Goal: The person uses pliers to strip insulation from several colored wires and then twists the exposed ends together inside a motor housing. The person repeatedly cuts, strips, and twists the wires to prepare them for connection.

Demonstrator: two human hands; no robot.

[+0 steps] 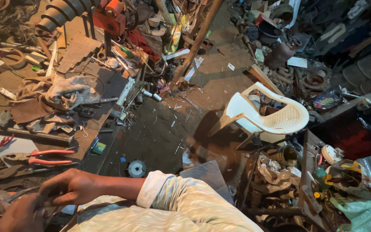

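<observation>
Both hands meet at the bench edge: right hand fingers pinch-curled, left hand closed on something; the object is indistinct. Keep grip steady, near the red-handled pliers.

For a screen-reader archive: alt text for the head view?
Two hands, left hand and right hand, meet at a cluttered workbench near red-handled pliers; what they grip is unclear. A white plastic chair stands on the littered floor.
</observation>
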